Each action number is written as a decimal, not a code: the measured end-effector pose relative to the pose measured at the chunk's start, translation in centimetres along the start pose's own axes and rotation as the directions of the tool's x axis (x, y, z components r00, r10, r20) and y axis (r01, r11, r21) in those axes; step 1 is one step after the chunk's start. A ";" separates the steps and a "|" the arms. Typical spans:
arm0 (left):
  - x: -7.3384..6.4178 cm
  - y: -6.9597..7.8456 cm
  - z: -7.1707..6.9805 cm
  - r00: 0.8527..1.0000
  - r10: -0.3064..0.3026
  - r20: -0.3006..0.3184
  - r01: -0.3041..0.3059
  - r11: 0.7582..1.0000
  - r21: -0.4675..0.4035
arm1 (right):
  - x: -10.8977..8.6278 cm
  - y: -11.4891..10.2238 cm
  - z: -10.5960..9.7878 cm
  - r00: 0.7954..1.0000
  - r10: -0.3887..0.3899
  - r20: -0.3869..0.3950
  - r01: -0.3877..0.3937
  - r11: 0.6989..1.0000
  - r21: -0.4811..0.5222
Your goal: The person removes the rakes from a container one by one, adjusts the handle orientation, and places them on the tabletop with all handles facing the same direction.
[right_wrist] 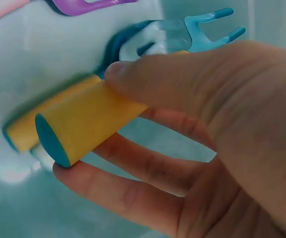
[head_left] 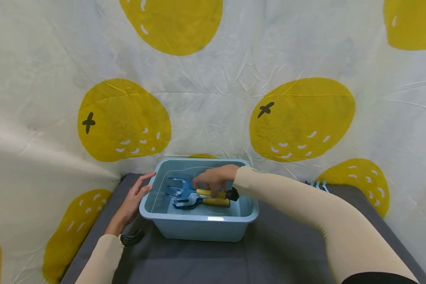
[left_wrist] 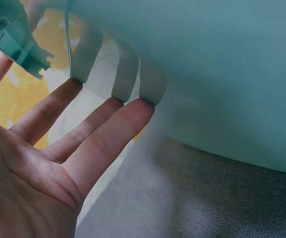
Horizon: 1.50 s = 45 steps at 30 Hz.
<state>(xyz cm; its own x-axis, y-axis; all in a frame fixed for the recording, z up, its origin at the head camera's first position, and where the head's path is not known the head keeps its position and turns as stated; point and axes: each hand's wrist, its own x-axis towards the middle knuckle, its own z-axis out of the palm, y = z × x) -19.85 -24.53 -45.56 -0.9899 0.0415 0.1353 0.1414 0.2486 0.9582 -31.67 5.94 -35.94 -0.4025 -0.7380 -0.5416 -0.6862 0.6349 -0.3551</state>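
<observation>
A light blue plastic basin (head_left: 198, 228) stands on the dark cloth. My left hand (head_left: 129, 205) touches its left side, fingers extended; in the left wrist view the fingertips (left_wrist: 145, 109) meet the glossy outer wall. Inside the basin, my right hand (head_left: 214, 179) grips the yellow handle (right_wrist: 93, 119) of a small hand fork with blue tines (head_left: 177, 187). The thumb lies on top of the handle, the other fingers below. Close beside it, a second tool with a yellow handle (head_left: 216, 202) and a blue head (head_left: 186, 203) lies on the basin floor; its head is partly covered.
Light blue hooked pieces (head_left: 319, 185) lie beyond my right forearm, partly hidden by it. A purple curved piece (right_wrist: 90, 6) shows at the top of the right wrist view. A pale curtain printed with yellow fruit (head_left: 301, 118) hangs right behind the grey-covered surface (head_left: 280, 252).
</observation>
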 end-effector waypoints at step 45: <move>-0.7 0.5 0.0 0.999 -0.024 0.022 0.024 1.000 0.010 | -22.6 14.0 4.6 0.870 0.238 -0.432 0.011 0.867 0.499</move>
<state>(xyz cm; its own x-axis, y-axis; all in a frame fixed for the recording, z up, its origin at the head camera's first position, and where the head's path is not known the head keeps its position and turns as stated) -19.06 -24.41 -45.19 -0.9927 0.0571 0.1065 0.1178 0.2589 0.9587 -29.41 32.58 -32.25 -0.7751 -0.5898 -0.2264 -0.2967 0.6562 -0.6938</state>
